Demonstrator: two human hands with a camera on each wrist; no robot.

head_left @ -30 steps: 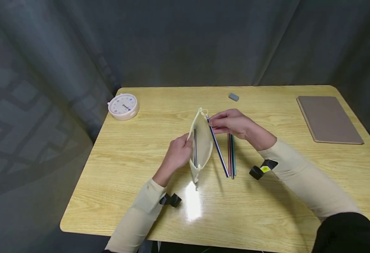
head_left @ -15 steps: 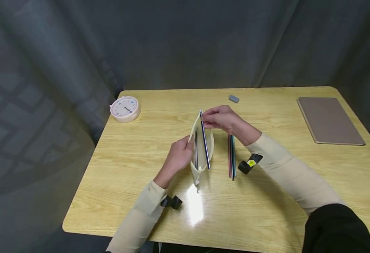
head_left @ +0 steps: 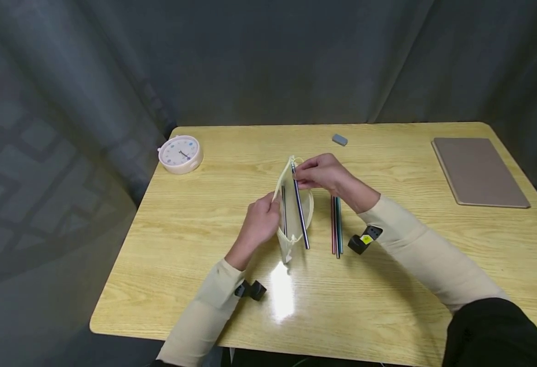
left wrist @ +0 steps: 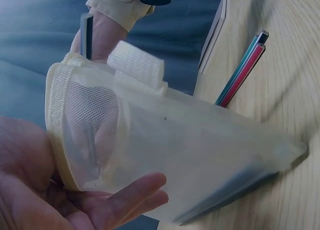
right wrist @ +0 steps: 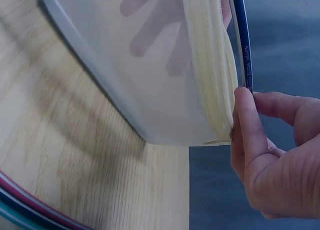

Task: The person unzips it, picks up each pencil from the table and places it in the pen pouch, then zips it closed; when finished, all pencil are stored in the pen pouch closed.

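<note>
My left hand (head_left: 261,220) grips one side of a translucent cream zip pencil pouch (left wrist: 200,140), whose mouth gapes open. Inside it lies a dark pencil (head_left: 284,209), showing as a grey shape through the pouch wall in both wrist views. My right hand (head_left: 325,176) pinches a dark blue striped pencil (right wrist: 242,39) near its far end, between thumb and fingers. That pencil slants across the pouch's mouth in the head view, its near end at the right rim. On the table to the right lies a small bundle of pencils (head_left: 337,227), red, dark and teal.
A pink round clock (head_left: 179,154) stands at the table's back left. Behind the pouch lies a grey eraser (head_left: 339,139). A brown notebook (head_left: 479,171) rests at the right. Dark curtains (head_left: 268,61) hang behind the wooden table (head_left: 167,285).
My right hand has moved left, bringing the blue pencil from beside the pouch to over its mouth. In the last half second the pencil's near end has shifted slightly right. My left hand stays put.
</note>
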